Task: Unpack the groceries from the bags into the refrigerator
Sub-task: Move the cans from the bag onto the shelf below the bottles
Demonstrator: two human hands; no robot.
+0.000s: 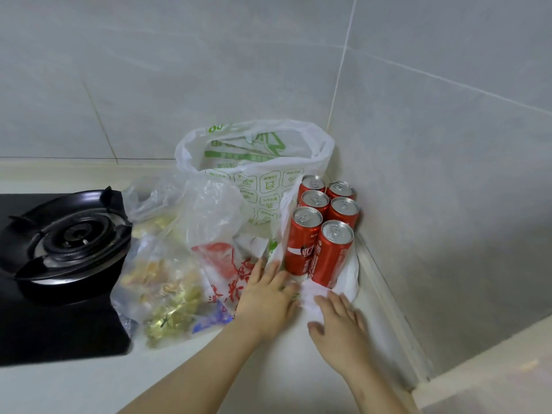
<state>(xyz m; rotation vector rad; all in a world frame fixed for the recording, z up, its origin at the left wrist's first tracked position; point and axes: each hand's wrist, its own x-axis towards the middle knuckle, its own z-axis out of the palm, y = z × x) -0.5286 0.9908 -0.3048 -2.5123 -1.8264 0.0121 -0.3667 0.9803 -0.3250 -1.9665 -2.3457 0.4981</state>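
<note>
Peeling bag (350, 271) down off red cans (324, 231) in counter (283, 372) corner, left hand (265, 295) and right hand (337, 319) spread flat; next, probably grasping cans

Six red cans (301, 240), two hands (265, 297), one burner (68, 234).

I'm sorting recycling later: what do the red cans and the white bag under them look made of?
Red cans: metal, probably aluminium; bare silvery tops with pull tabs, glossy red printed sides. White bag: thin plastic film, semi-translucent with a slight sheen; it crumples and folds limply around the cans.
</note>
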